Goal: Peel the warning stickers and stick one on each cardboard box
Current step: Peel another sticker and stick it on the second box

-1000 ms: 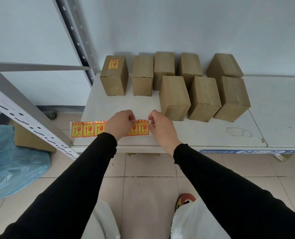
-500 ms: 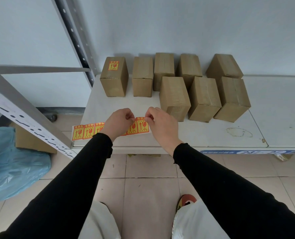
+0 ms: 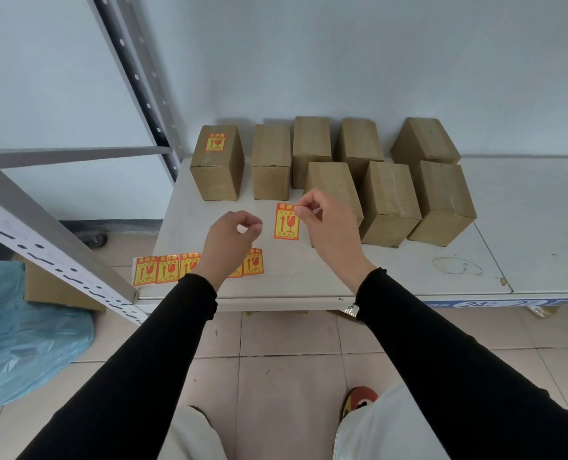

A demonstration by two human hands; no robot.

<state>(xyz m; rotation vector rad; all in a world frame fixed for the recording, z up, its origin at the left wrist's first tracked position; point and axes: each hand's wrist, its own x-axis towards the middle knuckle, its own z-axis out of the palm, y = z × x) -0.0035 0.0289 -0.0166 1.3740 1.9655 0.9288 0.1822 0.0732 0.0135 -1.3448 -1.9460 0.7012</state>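
Observation:
Several brown cardboard boxes stand on the white shelf (image 3: pixel 408 270). The far-left box (image 3: pixel 217 164) carries a red-and-yellow warning sticker on top; the box beside it (image 3: pixel 271 161) is bare. My right hand (image 3: pixel 325 227) pinches the top corner of a peeled sticker (image 3: pixel 287 222), which hangs above the shelf in front of the boxes. My left hand (image 3: pixel 231 242) hovers over the sticker strip (image 3: pixel 169 268) at the shelf's front left, fingers curled and apart, holding nothing. The wrist hides part of the strip.
A grey perforated rack post (image 3: pixel 43 234) slants across the left. On the tiled floor lie a blue plastic bag (image 3: pixel 20 333) and a flat cardboard box (image 3: pixel 50 293). The wall stands right behind the boxes. Bare shelf extends to the right.
My right hand has pulled one sticker off the strip and lifted it up and to the right. My left hand has let go of the strip, which now lies flat on the shelf.

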